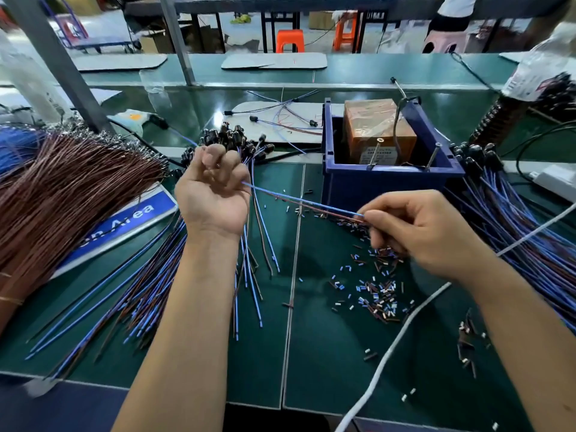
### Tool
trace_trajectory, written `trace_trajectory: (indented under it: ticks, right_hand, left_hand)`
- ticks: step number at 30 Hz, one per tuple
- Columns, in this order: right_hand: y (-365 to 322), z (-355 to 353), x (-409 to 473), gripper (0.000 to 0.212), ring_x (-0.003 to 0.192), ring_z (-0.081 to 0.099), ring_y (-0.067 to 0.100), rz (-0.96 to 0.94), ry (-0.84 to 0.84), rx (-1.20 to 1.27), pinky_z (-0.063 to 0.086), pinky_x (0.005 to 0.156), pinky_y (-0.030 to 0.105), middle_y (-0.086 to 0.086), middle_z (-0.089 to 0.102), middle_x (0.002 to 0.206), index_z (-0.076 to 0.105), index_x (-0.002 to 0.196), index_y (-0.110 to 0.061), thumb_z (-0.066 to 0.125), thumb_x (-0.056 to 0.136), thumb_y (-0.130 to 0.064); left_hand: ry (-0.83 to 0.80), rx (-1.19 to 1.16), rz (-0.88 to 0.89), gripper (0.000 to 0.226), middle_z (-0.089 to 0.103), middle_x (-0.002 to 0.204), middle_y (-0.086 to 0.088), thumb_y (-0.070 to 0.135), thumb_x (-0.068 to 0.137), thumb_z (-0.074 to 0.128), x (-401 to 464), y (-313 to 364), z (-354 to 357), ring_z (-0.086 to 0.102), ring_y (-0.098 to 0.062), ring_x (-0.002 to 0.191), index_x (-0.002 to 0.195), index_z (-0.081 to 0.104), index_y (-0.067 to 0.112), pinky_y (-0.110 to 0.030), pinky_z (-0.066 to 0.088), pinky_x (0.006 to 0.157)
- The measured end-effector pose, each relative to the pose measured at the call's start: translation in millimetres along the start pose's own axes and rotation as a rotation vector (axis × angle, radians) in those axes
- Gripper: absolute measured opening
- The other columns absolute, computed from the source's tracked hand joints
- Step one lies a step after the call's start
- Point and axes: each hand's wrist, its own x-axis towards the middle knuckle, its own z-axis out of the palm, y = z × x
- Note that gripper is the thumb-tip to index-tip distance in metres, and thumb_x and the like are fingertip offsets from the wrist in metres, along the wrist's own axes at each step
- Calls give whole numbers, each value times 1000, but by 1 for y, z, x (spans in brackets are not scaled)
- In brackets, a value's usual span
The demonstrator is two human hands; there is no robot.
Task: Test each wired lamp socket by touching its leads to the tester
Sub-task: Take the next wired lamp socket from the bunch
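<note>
Glossy blue plastic bin [386,182], metal screws [375,154]

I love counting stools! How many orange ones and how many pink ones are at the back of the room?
Orange stools: 2
Pink stools: 1
Total: 3

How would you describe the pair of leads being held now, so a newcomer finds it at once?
Start at the blue bin. Just in front of it, one blue and brown wire pair stretches taut between the left hand and right hand. Unlike the other wires, it is lifted off the mat.
</note>
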Motion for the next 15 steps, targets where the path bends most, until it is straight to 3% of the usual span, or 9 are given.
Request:
trace_trajectory:
  ticks: [3,6,8,11,13,15]
  right_hand:
    - [20,-14,-9,11,57,64,9,-78,208,-88,49,58,21,0,75,70,77,89,-20,72,97,-14]
    - [30,-16,-13,10,62,69,7,-120,326,-12,52,64,14,-1,76,72,77,89,-18,73,96,-12]
    - [34,-14,-16,10,63,70,7,-145,333,-8,52,64,13,-3,76,74,78,91,-19,73,97,-13]
    - [33,-12,-18,9,72,72,9,-218,347,-71,53,71,15,-8,76,80,77,92,-26,73,98,-20]
    - [32,-11,-19,9,74,72,7,-249,357,-63,51,73,14,-11,76,82,76,92,-28,72,98,-23]
    - [31,-8,-18,7,78,73,7,-260,369,-59,52,74,15,-13,76,85,77,92,-26,73,98,-23]
  left_hand:
    - [-142,363,-38,27,29,63,7,24,105,43,-10,-18,9,13,-9,53,79,46,20,-21,14,42]
    - [-390,801,-110,22,34,61,4,24,102,48,-22,-44,14,16,-11,50,81,46,17,-23,12,43]
    - [-539,1117,-98,19,46,60,2,18,101,50,-33,-68,11,27,-8,46,83,54,12,-20,20,43]
    - [-715,1569,119,12,57,73,1,17,95,63,-44,-97,1,48,-6,61,91,63,6,-23,38,58]
    - [-782,1745,262,16,63,88,3,22,92,73,-45,-107,-5,59,-12,78,99,66,10,-30,45,67]
    - [-840,1779,279,16,67,90,5,25,93,75,-44,-110,-9,63,-13,80,102,68,13,-32,47,68]
